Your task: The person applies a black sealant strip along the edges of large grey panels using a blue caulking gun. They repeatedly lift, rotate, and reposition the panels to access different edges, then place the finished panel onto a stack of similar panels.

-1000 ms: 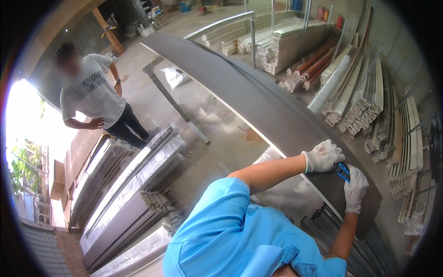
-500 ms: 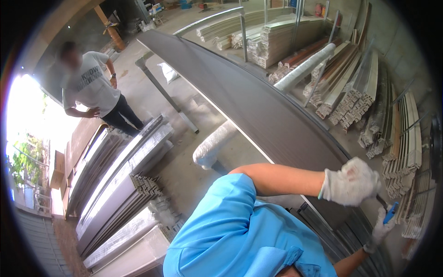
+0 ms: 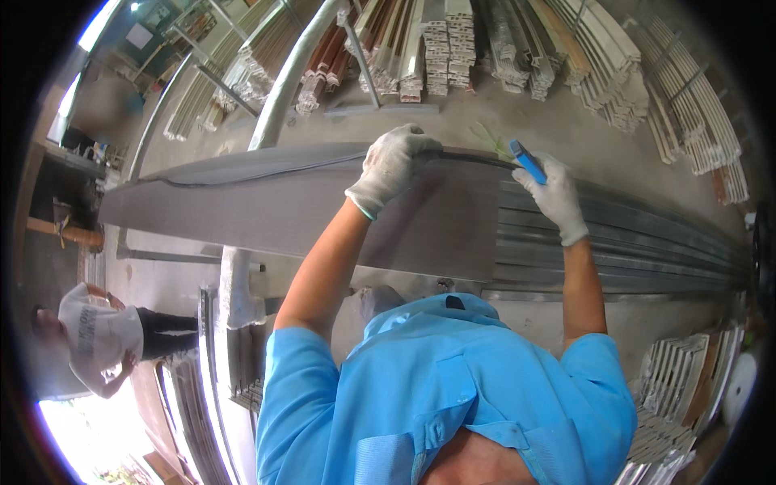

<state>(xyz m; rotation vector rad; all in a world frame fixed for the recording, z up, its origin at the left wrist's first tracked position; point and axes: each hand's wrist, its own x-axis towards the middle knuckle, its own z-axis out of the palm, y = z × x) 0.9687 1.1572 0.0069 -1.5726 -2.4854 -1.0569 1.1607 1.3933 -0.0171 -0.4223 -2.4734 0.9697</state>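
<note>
A long dark brown panel (image 3: 323,210) lies crosswise before me. A thin black strip (image 3: 267,173) runs loosely over its left part, then along the far edge between my hands. My left hand (image 3: 390,166), in a white knit glove, is closed around the strip at the far edge. My right hand (image 3: 554,194), gloved too, grips a blue utility knife (image 3: 527,162) near the panel's right end. The strip reaches its fingers, but I cannot tell whether they pinch it. Thin pale green strands (image 3: 489,139) stick up beside the knife.
Grey metal profiles (image 3: 614,234) extend right from the panel. A wrapped support bar (image 3: 237,283) passes beneath it. Stacked profiles (image 3: 444,44) stand on the floor beyond; more bundles (image 3: 671,380) lie at the near right. A person (image 3: 97,331) stands at the left.
My view has swung to the right, so the panel now lies crosswise. My left hand has moved away from the right hand, back onto the panel's far edge. The right hand still holds the knife.
</note>
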